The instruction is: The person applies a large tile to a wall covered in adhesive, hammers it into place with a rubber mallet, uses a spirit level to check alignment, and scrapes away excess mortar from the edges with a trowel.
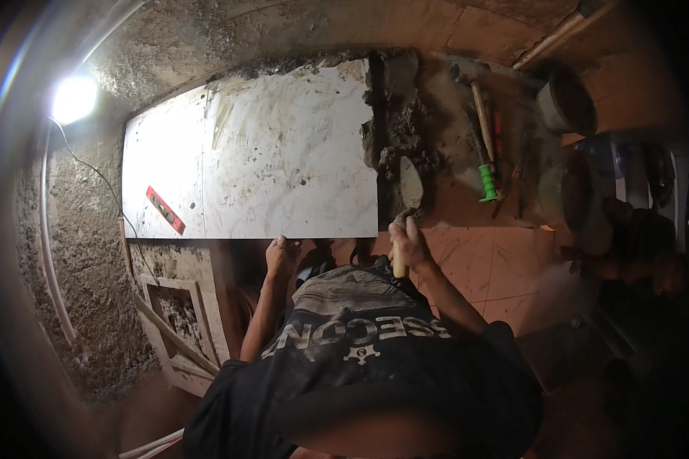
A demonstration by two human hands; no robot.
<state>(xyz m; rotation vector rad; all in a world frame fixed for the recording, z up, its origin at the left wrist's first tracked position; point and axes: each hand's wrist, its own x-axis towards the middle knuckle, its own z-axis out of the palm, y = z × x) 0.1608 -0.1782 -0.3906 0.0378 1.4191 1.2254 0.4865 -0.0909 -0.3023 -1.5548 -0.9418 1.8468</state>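
My right hand [409, 243] is closed around the wooden handle of a trowel [410, 183], whose blade points up over dark wet mortar [396, 115] beside the white marble-look tiles [283, 153]. My left hand [282, 258] has its fingers curled on the near edge of those tiles. The tiles lie on a raised slab, smeared with mortar in places, and carry a red spirit level [164, 209] on the left.
A hammer [480, 107] and a green-handled tool [487, 182] lie right of the mortar, near buckets [565, 99]. A lamp [74, 99] with a dangling cable is at the left wall, above a wooden batten [172, 336]. Pink floor tiles [505, 264] show below the slab.
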